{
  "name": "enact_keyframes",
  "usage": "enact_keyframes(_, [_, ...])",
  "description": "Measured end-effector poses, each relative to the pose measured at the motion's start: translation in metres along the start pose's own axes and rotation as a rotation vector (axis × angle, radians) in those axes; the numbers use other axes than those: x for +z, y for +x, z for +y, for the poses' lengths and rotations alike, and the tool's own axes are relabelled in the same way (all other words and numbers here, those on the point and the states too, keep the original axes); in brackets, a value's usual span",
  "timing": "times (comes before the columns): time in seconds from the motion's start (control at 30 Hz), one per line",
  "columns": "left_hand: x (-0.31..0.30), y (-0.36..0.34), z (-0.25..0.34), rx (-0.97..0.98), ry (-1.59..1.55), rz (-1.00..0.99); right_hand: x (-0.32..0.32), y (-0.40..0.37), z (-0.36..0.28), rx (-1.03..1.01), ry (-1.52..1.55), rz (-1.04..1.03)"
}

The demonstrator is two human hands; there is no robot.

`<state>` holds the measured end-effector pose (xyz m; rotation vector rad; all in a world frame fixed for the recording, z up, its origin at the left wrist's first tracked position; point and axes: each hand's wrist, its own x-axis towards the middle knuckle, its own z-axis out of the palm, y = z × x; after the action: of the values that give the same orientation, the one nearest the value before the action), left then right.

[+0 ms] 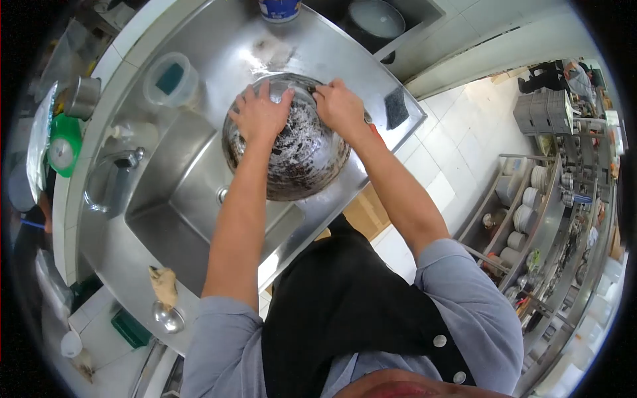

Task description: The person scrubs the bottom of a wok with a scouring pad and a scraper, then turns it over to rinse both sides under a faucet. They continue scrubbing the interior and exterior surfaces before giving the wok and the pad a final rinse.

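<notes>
A large round metal pan (308,156), blackened and smeared with whitish suds, lies across the sink's right edge and the steel counter. My left hand (261,116) rests on its upper left part, fingers spread over the surface. At the upper right rim, my right hand (340,109) has its fingers curled over the pan's edge. Something red shows just behind my right wrist, mostly hidden. A dark scouring pad (396,108) lies on the counter to the right of that hand.
The steel sink (166,215) has a faucet (126,159) at its left. A clear tub (171,79) with a green sponge stands behind it. A blue-and-white bucket (279,9) is at the back. A ladle (168,317) lies front left. Dish shelves (521,219) stand right.
</notes>
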<state>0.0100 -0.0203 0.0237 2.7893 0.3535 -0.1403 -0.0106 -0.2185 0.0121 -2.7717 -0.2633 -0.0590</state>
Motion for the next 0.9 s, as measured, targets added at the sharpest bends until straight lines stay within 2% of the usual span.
enact_keyframes(0.03, [0.000,0.001,0.001,-0.003,-0.001,-0.003,-0.001,-0.005,0.001,-0.010,0.001,0.049])
enact_keyframes(0.1, [0.002,0.002,0.001,0.000,-0.010,0.014,-0.005,-0.095,-0.018,-0.082,0.047,0.182])
enact_keyframes(0.2, [0.005,0.003,-0.001,0.006,-0.008,0.024,-0.005,-0.119,-0.012,-0.135,0.062,0.179])
enact_keyframes(0.23, [0.004,0.004,-0.001,0.013,-0.011,0.026,-0.003,-0.092,-0.008,-0.109,0.056,0.197])
enact_keyframes(0.33, [0.004,0.002,-0.002,0.012,-0.022,0.023,-0.011,-0.011,0.003,0.068,0.065,0.044])
enact_keyframes(0.43, [0.005,0.007,-0.003,0.009,-0.030,0.019,-0.003,-0.088,-0.019,-0.009,0.011,0.130])
enact_keyframes(0.53, [0.006,0.001,-0.005,0.013,-0.037,0.017,-0.008,-0.118,-0.027,-0.049,0.072,0.143])
enact_keyframes(0.57, [0.005,0.001,-0.005,0.017,-0.037,0.010,-0.005,-0.094,-0.019,-0.032,0.047,0.171])
enact_keyframes(0.6, [0.003,0.003,-0.006,0.021,-0.039,0.005,-0.004,-0.058,-0.008,0.036,0.018,0.079])
enact_keyframes(0.67, [0.003,0.007,-0.007,0.016,-0.041,0.004,-0.001,-0.006,0.014,0.082,0.050,0.069])
enact_keyframes(0.77, [0.001,0.006,-0.005,0.024,-0.020,-0.009,-0.004,-0.078,-0.022,0.107,-0.010,0.082])
enact_keyframes(0.83, [0.003,0.005,-0.006,0.024,-0.010,-0.002,-0.004,-0.121,-0.035,0.056,-0.009,0.124])
enact_keyframes(0.87, [0.005,0.004,-0.006,0.032,-0.006,0.010,-0.003,-0.131,-0.038,0.036,-0.003,0.147])
enact_keyframes(0.9, [0.006,0.003,-0.007,0.043,0.002,0.023,-0.006,-0.109,-0.036,0.033,-0.056,0.153])
